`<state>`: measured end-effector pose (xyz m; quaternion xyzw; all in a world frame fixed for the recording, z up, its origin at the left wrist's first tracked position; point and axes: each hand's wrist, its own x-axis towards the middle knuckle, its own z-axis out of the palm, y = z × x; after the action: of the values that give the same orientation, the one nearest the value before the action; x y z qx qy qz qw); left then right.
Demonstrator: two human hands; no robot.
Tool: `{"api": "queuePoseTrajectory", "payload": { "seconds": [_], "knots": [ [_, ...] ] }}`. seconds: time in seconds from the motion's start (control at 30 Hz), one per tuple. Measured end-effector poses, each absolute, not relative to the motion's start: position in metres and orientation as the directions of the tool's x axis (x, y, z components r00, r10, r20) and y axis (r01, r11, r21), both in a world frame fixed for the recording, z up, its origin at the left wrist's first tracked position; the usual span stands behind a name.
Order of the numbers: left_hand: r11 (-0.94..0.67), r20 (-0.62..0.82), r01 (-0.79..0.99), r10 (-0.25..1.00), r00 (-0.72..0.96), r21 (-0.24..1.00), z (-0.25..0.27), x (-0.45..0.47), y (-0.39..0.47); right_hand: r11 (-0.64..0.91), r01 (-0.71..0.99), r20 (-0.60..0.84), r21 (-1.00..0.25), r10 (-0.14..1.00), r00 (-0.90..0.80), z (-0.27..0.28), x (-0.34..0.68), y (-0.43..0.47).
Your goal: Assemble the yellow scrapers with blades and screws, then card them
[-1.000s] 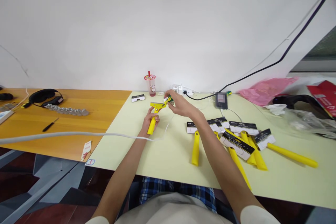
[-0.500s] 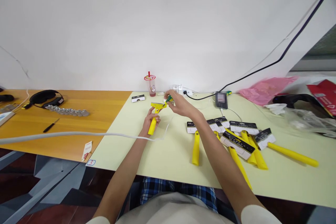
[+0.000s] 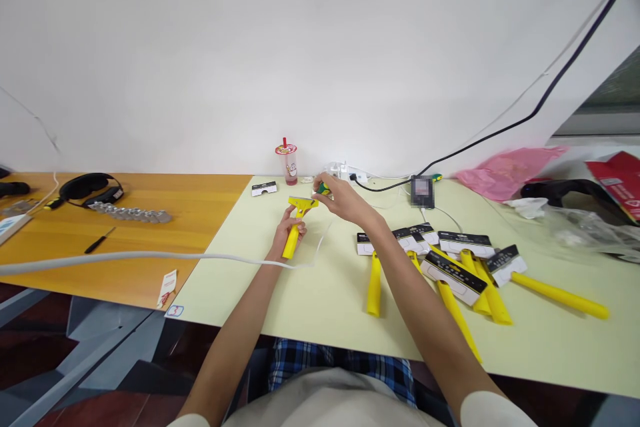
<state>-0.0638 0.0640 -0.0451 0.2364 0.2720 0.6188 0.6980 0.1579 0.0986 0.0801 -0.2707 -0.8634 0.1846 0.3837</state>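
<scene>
My left hand (image 3: 283, 229) is closed around the handle of a yellow scraper (image 3: 291, 241), whose wide head points away from me. In my right hand (image 3: 346, 200) is a screwdriver with a green and yellow handle (image 3: 324, 188), pinched in the fingertips. It sits just above the right end of the scraper's head; whether its tip touches the scraper I cannot tell. Right of my right forearm, several yellow scraper handles (image 3: 373, 287) lie with black and white cardboard sleeves (image 3: 454, 277) on the pale table.
A lidded cup with a red straw (image 3: 289, 163) stands by the wall near a loose cardboard sleeve (image 3: 264, 189). A white cable (image 3: 150, 255) crosses in front on the left. A dark boxy device (image 3: 423, 191), a pink bag (image 3: 505, 173) and clear plastic (image 3: 580, 230) are to the right.
The screwdriver handle has tilted and turned slightly in my right fingers. The scraper stays in my left hand, almost in place. The whole view has shifted a little.
</scene>
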Motion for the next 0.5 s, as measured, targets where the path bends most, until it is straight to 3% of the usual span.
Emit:
{"api": "queuePoseTrajectory", "payload": {
  "seconds": [0.5],
  "knots": [
    [0.113, -0.09, -0.733, 0.993, 0.07, 0.671, -0.0424, -0.0639, 0.0615, 0.754, 0.332, 0.563, -0.567, 0.649, -0.512, 0.0717, 0.1614, 0.1061]
  ]
}}
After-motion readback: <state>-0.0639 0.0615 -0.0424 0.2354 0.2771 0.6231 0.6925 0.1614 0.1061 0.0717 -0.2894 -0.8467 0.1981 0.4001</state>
